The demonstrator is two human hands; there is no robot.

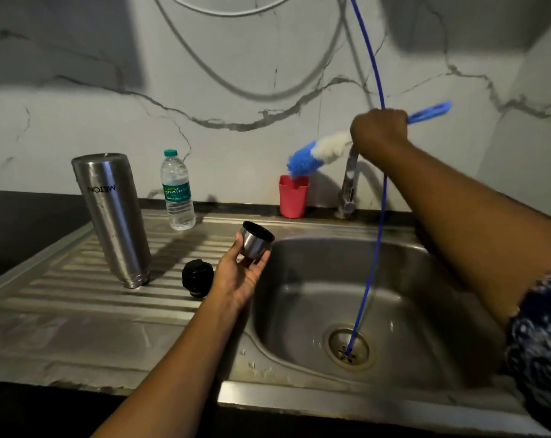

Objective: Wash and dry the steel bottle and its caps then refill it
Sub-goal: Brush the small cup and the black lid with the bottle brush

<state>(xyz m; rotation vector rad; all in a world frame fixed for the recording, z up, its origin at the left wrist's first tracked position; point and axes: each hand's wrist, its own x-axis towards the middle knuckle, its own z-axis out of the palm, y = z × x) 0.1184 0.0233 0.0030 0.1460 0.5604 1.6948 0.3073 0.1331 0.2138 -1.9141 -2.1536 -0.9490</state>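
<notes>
Over the sink (403, 251), the left hand (241, 273) cradles the steel cap (255, 240) on loosely curled fingers, mouth tilted up, right at the basin's near-left rim. Right hand (380, 132) is closed round the brush (315, 153), bristles hovering above the red cup (293, 196) by the tap (350, 181). Looks like scrubbing the cap is the step in hand. Bottle (113, 216) stands upside down on the ribbed surface (62, 279), black inner cap (197, 276) just beside it, both apparently draining. Next, brush and cap must meet over the basin. Plenty of room there, though a blue hose (373, 216) hangs straight into the drain, across the right arm's path. A plastic water bottle (176, 191) waits near the wall.
</notes>
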